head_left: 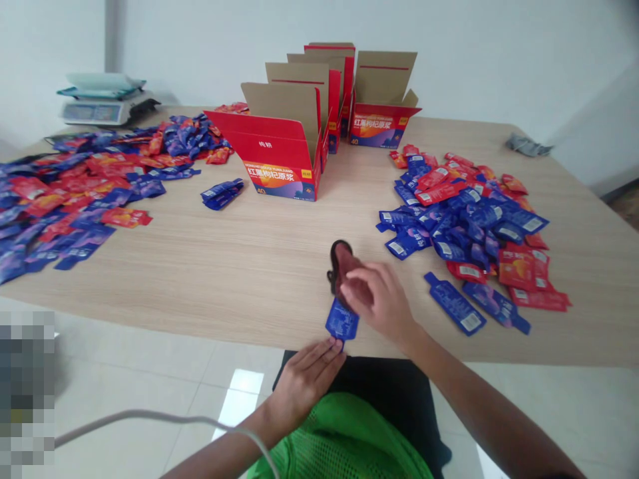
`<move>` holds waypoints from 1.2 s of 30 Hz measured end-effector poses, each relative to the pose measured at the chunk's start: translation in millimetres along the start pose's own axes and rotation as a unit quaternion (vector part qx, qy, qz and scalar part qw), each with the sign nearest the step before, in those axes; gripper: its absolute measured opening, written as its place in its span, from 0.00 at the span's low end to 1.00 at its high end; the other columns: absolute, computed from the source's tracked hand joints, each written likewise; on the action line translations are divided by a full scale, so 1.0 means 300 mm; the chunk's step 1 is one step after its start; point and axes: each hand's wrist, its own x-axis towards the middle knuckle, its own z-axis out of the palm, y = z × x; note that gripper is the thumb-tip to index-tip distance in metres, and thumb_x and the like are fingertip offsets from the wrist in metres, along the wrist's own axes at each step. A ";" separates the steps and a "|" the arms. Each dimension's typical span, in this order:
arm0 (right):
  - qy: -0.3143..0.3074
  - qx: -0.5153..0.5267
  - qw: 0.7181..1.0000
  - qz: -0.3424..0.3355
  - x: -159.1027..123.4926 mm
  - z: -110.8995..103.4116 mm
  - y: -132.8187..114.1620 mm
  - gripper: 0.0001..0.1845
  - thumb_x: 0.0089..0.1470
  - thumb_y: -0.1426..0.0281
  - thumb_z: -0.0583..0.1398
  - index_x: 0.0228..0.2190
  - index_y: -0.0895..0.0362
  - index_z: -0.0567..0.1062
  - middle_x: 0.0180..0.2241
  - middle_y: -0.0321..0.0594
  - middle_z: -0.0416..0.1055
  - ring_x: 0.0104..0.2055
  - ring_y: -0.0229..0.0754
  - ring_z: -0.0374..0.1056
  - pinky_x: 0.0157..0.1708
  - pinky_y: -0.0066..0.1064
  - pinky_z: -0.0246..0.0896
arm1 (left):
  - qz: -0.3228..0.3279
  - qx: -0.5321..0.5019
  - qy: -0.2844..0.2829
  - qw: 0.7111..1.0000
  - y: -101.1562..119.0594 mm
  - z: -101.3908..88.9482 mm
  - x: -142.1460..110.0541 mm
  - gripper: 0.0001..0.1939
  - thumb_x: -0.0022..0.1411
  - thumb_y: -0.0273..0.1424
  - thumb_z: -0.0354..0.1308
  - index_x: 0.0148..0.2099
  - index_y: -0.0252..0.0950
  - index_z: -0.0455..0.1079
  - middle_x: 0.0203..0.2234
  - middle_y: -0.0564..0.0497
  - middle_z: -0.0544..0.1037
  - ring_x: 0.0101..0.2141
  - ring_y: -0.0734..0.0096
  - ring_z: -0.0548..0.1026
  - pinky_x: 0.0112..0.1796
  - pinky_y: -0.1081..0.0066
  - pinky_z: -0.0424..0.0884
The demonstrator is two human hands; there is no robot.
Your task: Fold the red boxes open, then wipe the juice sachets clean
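At the table's front edge lies a blue pouch (342,324), its narrow end towards me. My left hand (310,376) has its fingers together on that narrow end, pressing it at the edge. My right hand (382,299) is closed around a dark red hand tool (352,283) with a black rim, whose exact kind I cannot make out. The tool covers the far end of the pouch; whether it touches the pouch is hidden. Two blue pouches, one back side up (456,305) and one front side up (495,306), lie to the right of my right hand.
A heap of blue and red pouches (464,213) covers the right side; a larger spread (84,179) fills the left. Several open red cartons (282,166) stand at the back. A scale (97,110) sits back left, grey cloth (529,144) back right. A cable (150,414) crosses lower left.
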 end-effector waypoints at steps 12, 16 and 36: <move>-0.104 -0.078 0.990 -0.056 -0.023 0.103 0.137 0.10 0.63 0.69 0.64 0.47 0.52 0.76 0.45 0.45 0.74 0.47 0.52 0.67 0.49 0.44 0.70 | -0.002 0.004 0.003 1.000 0.000 -0.005 0.009 0.18 0.78 0.22 0.47 0.61 0.31 0.73 0.59 0.45 0.78 0.60 0.63 0.76 0.58 0.63 0.78; -0.062 -0.133 0.988 -0.038 0.071 0.060 0.206 0.09 0.65 0.69 0.62 0.47 0.52 0.76 0.46 0.46 0.74 0.49 0.53 0.68 0.49 0.46 0.69 | -0.013 0.002 -0.005 1.000 0.002 -0.007 0.009 0.18 0.79 0.22 0.46 0.61 0.32 0.73 0.59 0.46 0.78 0.60 0.64 0.76 0.58 0.63 0.78; -0.080 -0.080 0.993 -0.020 0.019 0.093 0.186 0.09 0.64 0.69 0.63 0.47 0.50 0.77 0.46 0.45 0.74 0.48 0.53 0.67 0.49 0.46 0.69 | -0.023 -0.011 0.006 1.000 0.007 0.000 0.003 0.18 0.77 0.21 0.49 0.61 0.32 0.73 0.59 0.45 0.78 0.61 0.65 0.75 0.60 0.64 0.76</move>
